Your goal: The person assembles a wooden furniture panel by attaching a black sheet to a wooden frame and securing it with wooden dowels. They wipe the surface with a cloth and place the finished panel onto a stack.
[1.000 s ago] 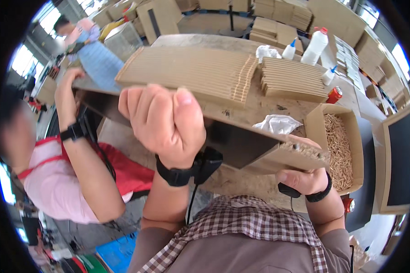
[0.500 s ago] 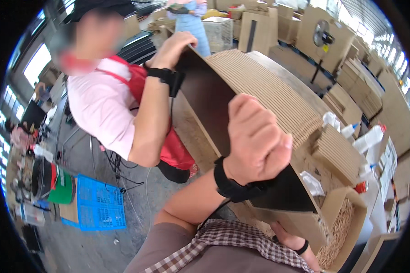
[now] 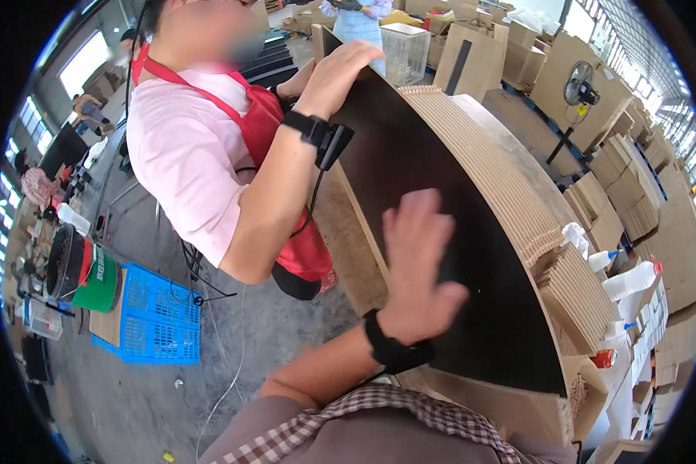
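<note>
A long dark-faced board (image 3: 479,286) with a pale edge stands tilted on the workbench in front of me. Over its dark face is my left hand (image 3: 419,271), fingers spread and thumb out, a little smeared by motion. It holds nothing, and I cannot tell whether the palm touches the board. A black band circles that wrist. My right hand does not show. At the board's far end, a co-worker's hand (image 3: 340,77) rests on the top edge. A pale panel (image 3: 503,402) runs along the near end, close to my body.
Stacked tan corrugated strips (image 3: 472,147) lie behind the board. White bottles (image 3: 630,280), a small red can (image 3: 604,358) and a cardboard box (image 3: 588,394) are at the right. On the floor at left are a blue crate (image 3: 162,317) and a green bucket (image 3: 100,278). A fan (image 3: 580,85) stands farther back.
My left hand has opened from a fist and moved slightly left and down. My right hand, seen earlier by the near panel, is out of view. More of the board's dark face shows.
</note>
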Demonstrator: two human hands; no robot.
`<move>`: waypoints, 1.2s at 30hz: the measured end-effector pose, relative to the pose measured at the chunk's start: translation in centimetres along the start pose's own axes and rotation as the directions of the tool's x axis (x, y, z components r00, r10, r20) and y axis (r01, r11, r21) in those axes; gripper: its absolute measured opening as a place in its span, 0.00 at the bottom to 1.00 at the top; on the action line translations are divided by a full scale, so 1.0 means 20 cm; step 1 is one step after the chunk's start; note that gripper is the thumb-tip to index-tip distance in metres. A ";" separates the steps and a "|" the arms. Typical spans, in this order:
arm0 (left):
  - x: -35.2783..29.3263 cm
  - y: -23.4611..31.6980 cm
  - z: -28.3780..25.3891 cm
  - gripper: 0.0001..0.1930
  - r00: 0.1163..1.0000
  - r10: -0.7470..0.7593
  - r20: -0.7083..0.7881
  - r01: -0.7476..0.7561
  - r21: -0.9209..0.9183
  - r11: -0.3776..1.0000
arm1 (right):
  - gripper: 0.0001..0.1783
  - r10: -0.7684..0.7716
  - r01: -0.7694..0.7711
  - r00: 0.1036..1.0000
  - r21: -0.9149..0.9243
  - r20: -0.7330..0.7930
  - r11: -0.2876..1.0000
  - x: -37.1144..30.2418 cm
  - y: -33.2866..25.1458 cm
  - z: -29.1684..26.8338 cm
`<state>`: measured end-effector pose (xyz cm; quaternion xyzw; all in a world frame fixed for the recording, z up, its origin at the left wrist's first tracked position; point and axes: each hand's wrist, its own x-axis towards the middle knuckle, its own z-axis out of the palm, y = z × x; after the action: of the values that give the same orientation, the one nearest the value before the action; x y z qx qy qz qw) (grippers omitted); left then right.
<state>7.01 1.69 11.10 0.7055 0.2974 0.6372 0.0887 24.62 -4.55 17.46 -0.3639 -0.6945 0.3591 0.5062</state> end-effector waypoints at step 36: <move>-0.92 -0.63 0.09 0.29 0.803 -0.520 0.290 0.380 0.424 0.822 | 0.15 -0.539 0.470 0.699 0.267 0.470 0.842 0.56 0.15 -0.07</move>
<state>4.71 2.60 -11.09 0.7300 0.5415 0.3795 0.1725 23.83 6.83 20.20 -0.0137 -0.8547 0.3352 0.3963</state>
